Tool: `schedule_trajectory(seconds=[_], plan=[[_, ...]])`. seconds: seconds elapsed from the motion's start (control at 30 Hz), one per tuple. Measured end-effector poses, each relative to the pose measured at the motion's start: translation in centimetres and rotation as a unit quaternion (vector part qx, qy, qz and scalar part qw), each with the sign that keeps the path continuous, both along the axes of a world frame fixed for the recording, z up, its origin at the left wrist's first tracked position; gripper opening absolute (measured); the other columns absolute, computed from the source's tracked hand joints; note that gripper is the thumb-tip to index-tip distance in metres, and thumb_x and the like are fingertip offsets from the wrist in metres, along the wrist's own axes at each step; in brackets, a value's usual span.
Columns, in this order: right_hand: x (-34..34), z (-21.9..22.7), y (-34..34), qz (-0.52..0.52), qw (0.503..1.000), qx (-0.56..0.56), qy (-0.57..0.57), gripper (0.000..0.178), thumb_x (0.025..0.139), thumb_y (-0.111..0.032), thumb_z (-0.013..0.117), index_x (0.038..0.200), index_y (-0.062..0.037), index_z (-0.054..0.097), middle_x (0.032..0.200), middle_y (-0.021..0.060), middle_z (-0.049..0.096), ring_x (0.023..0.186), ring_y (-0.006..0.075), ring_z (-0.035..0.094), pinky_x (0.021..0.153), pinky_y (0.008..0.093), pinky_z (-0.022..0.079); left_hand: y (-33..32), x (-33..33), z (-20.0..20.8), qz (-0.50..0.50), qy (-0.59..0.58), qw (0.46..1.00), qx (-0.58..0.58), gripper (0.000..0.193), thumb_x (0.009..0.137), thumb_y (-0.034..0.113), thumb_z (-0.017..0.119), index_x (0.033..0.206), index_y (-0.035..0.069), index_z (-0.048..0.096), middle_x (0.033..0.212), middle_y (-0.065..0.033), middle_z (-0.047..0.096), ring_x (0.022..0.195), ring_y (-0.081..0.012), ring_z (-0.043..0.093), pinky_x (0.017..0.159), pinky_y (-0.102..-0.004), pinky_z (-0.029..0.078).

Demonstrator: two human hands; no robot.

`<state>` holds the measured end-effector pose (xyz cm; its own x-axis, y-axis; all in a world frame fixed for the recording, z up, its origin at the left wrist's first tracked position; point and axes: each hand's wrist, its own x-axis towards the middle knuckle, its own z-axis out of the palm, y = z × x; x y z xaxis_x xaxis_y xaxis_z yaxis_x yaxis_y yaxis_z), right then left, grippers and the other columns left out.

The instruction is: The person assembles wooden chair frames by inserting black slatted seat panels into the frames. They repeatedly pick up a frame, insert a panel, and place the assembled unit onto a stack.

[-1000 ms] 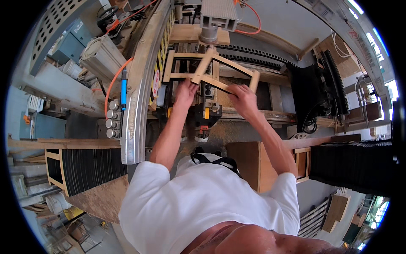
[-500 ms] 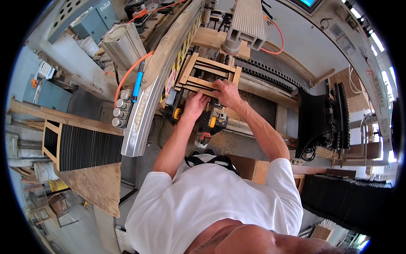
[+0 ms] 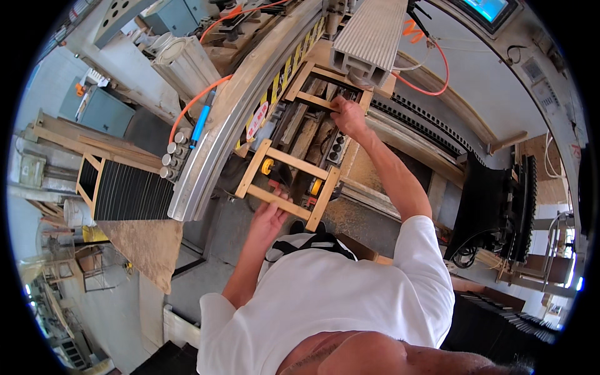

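My left hand (image 3: 270,217) is closed on the near rail of a small wooden frame (image 3: 324,199), its fingers under and on the edge. This frame is tilted, held over the near end of the machine, close to my body. Farther off, my right hand (image 3: 350,119) pinches the near rail of a second wooden frame (image 3: 314,100). That one lies on the machine bed under a ribbed metal beam (image 3: 369,40), which hides part of its far end. The two frames are apart. Through the near frame show yellow-and-black knobs (image 3: 316,186).
A metal rail with striped tape (image 3: 209,140) borders the bed on the left, carrying round silver fittings and a blue pen (image 3: 200,124). Stacked dark-slatted frames (image 3: 134,189) stand left. A black cable chain (image 3: 494,206) and sawdust lie right. A screen (image 3: 490,12) is top right.
One frame has come away from the other, drawn toward my body by my left hand. My right hand has moved farther off with the other frame. The view has shifted slightly.
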<state>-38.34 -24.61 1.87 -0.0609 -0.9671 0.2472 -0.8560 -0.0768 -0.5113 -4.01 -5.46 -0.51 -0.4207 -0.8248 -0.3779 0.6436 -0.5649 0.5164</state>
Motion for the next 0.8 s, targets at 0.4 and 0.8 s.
schedule_trajectory(seconds=[0.4, 0.8], plan=[[1.2, 0.1, -2.3, 0.044, 0.999, 0.005, 0.024, 0.034, 0.076, -0.009, 0.07, 0.107, -0.0048, 0.056, 0.088, 0.0189, 0.068, 0.091, 0.0383, 0.064, 0.079, 0.0465, 0.05, 7.9, 3.4, 1.6, 0.073, -0.032, 0.996, 0.038, 0.031, 0.098, 0.013, 0.055, 0.128, 0.004, 0.052, 0.125, -0.0111, 0.06, 0.122, -0.0287, 0.056, 0.105, -0.0438, 0.046], [1.3, 0.6, -2.9, 0.094, 0.993, 0.012, 0.069, 0.048, 0.076, -0.012, 0.069, 0.121, -0.0063, 0.053, 0.1, 0.0178, 0.068, 0.096, 0.0348, 0.065, 0.082, 0.0446, 0.052, 9.9, 7.2, 0.1, 0.162, -0.077, 0.983, 0.049, 0.031, 0.097, 0.014, 0.059, 0.125, 0.003, 0.055, 0.124, -0.0099, 0.061, 0.121, -0.0261, 0.057, 0.105, -0.0396, 0.047]])
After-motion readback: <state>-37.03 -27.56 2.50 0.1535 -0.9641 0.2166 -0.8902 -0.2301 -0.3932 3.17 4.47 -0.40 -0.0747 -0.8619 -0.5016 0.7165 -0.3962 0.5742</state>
